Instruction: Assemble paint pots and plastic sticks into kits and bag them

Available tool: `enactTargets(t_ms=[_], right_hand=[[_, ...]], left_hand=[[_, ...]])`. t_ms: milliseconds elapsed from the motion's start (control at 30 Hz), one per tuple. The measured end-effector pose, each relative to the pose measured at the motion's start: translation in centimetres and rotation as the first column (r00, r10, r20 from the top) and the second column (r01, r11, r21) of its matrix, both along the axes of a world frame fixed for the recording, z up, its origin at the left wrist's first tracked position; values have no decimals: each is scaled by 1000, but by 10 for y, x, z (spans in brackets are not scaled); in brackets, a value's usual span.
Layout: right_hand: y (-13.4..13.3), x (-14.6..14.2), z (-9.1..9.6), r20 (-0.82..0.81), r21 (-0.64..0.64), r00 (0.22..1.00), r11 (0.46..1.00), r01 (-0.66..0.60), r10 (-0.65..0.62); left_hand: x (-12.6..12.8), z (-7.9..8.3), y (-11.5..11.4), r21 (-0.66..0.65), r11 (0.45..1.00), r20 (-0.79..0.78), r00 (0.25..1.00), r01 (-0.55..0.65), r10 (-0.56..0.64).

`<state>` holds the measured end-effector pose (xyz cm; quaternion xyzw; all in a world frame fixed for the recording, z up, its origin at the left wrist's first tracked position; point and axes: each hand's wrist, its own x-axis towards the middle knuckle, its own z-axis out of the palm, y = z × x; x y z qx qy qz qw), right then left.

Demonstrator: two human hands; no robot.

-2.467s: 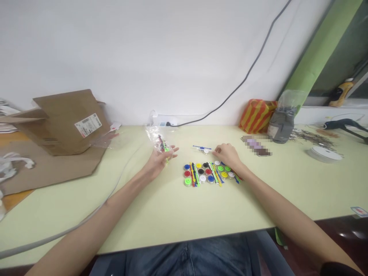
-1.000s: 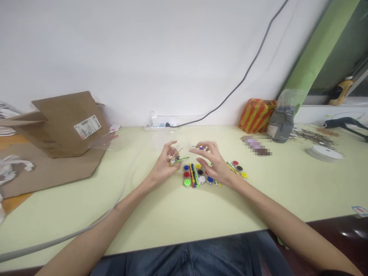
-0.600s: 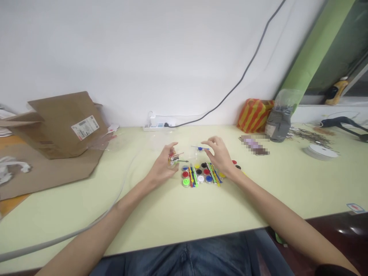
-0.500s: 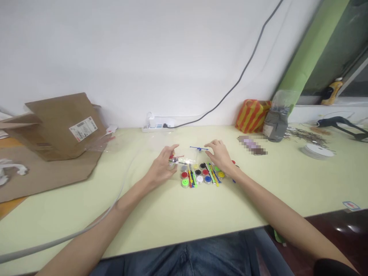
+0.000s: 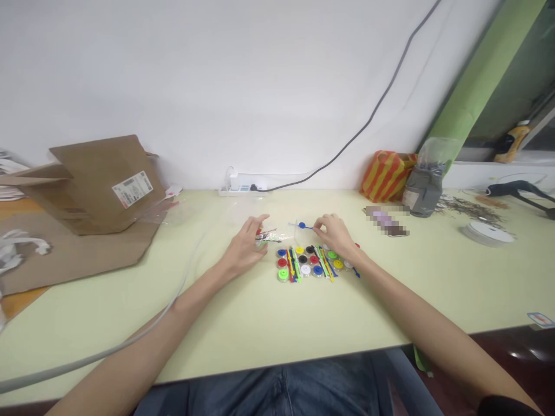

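Coloured discs (image 5: 306, 270) and arrows (image 5: 323, 263) lay just below-right of the frame's centre. Beyond them, mid-frame, the left hand (image 5: 246, 245) held a clear bag (image 5: 282, 236) and the right hand (image 5: 337, 234) pinched a blue arrow (image 5: 302, 225); its wrist, if lowered, could have scattered the discs.

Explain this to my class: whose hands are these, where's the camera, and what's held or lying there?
There is no machine here: a person wears a camera on the head, looking forward and down. Their bare left hand holds clear plastic and small coloured pieces; the right hand pinches one end of a slim blue piece with a round middle. On the table lie coloured discs and slim arrows; a cardboard box is further left, a white reel further right.
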<state>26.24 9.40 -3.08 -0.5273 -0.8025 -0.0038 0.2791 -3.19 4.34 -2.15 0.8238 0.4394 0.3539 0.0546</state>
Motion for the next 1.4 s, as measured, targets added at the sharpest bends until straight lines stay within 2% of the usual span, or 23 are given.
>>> enactTargets(t_ms=[100,200,267,400,467,533,600,700,833,900,933,1000,1067,1100,1167,1233,1333,1400], right_hand=[[-7,-1,9,-199,131,976,990,-58,83],[-19,-4,22,-370,273,909,958,-90,190],[-28,-6,29,-448,322,859,941,-103,247],[-40,-13,35,-580,311,765,944,-109,279],[-44,-18,34,-628,263,720,951,-161,295],[-47,-26,30,-639,200,690,940,-276,338],[-51,-34,26,-612,138,682,904,-405,400],[-57,-44,21,-545,123,686,856,-502,481],[-63,-48,22,-470,230,726,863,-449,503],[-65,-45,24,-440,270,763,880,-390,473],[-65,-44,25,-430,278,781,889,-363,453],[-64,-42,27,-425,262,803,906,-334,419],[-63,-42,26,-445,211,805,919,-333,394],[-62,-42,24,-463,175,800,925,-338,381],[-60,-45,21,-521,77,780,929,-362,347],[-59,-48,18,-613,-45,728,905,-422,309],[-59,-52,17,-763,-187,594,793,-579,254],[-60,-53,18,-825,-190,516,748,-636,228]], left_hand=[[0,1,0,5,999,10,999,-37,37],[-1,0,2,15,997,15,997,-76,76],[-2,-1,3,14,995,14,995,-98,98],[-2,-1,3,-9,995,8,995,-101,101],[1,1,1,-21,996,23,996,-91,91],[7,2,-2,-38,996,59,995,-84,86],[13,3,-5,-52,996,109,991,-73,78],[20,3,-10,-49,998,170,985,-31,39],[26,5,-13,-93,994,327,945,57,-24],[27,8,-13,-182,977,505,863,115,-7],[26,10,-13,-233,960,600,800,157,15],[25,16,-14,-332,898,757,650,289,71],[22,23,-16,-399,797,844,521,453,127],[21,26,-18,-419,738,864,481,529,146],[19,29,-23,-435,620,880,454,653,139],[19,29,-27,-439,487,883,463,755,78],[21,26,-31,-452,277,879,476,848,-20],[22,24,-33,-456,201,879,474,867,-50]])
